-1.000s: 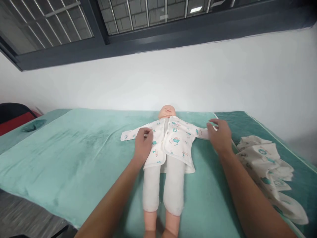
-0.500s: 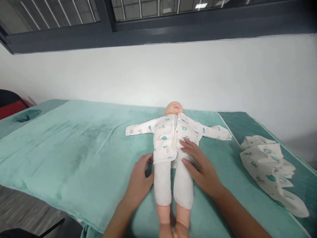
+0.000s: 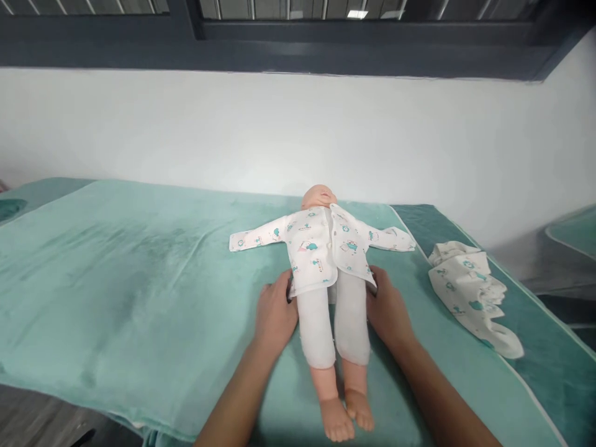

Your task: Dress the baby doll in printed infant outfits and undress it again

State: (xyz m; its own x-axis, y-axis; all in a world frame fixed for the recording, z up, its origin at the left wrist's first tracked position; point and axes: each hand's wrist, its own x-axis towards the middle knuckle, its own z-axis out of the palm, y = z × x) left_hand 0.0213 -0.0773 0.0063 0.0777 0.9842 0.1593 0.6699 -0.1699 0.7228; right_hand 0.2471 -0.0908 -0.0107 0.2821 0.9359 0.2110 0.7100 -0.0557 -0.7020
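One left hand (image 3: 277, 313) and one right hand (image 3: 389, 309) flank the baby doll (image 3: 315, 326) beside its printed jacket (image 3: 307, 251) (each grip part-curled, fingertips hidden; hold cannot be determined).

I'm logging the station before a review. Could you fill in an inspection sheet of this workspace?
Surface: padded green cover, lightly creased, with darker panels at both ends.
Things being handled: doll on its back, feet bare, arms spread; printed white jacket on it, sleeves out to the sides; whether it is fastened is unclear.
Clutter: crumpled printed cloth, lying to the right of the doll.
Hands: left hand and right hand, one either side at the jacket's hem; fingertips partly hidden, grip unclear.
Cables: nothing seen.
Surroundings: white wall behind, dark window frame above with bars beyond.
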